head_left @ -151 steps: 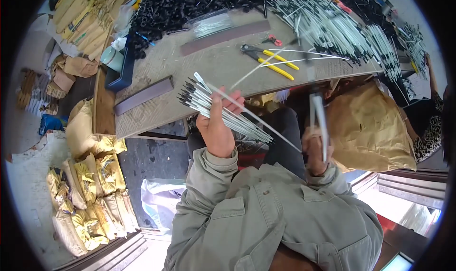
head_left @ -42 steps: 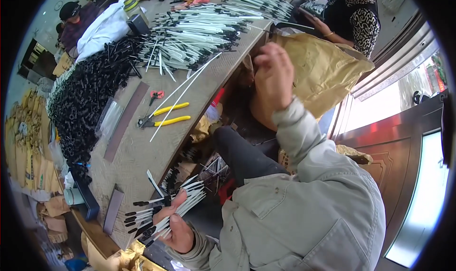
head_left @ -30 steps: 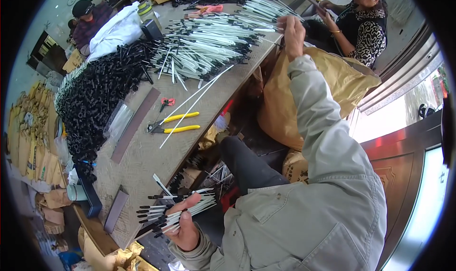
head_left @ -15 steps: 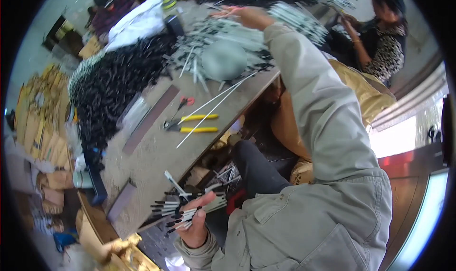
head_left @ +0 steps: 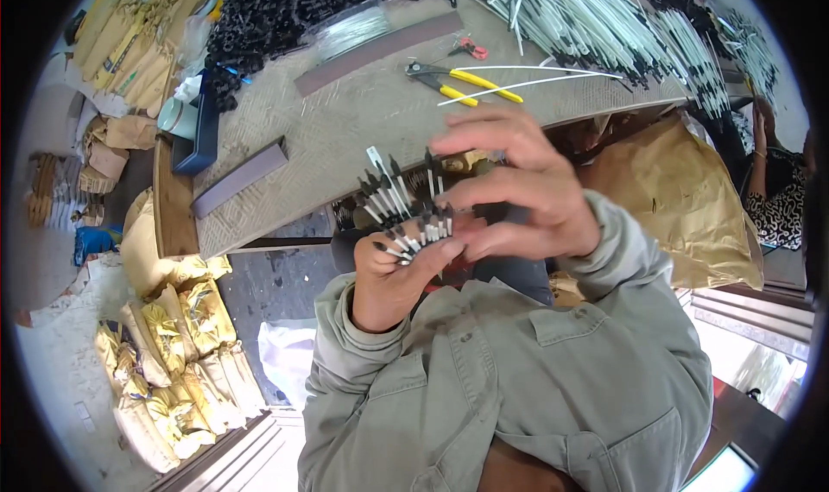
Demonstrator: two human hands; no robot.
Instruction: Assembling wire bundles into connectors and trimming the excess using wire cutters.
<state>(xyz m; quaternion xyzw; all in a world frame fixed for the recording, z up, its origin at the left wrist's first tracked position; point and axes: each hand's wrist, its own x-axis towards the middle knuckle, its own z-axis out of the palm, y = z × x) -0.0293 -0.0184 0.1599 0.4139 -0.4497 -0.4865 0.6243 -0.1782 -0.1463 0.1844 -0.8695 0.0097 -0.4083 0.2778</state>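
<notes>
My left hand grips a bundle of thin white rods with black tips, held up close in front of my chest with the tips fanned out. My right hand curls over the bundle from the right, fingers bent and touching its black-tipped ends. Both sleeves are grey-green. On the workbench beyond lie two loose white rods and yellow-handled pliers.
A large heap of white rods covers the bench at the right, a black pile of parts at the back. Dark flat strips lie on the bench. A brown sack stands right; another person sits beyond. Yellow bags lie on the floor.
My right arm has come back from the far rod heap to the bundle. My left hand has raised the bundle from low at my lap to in front of my chest.
</notes>
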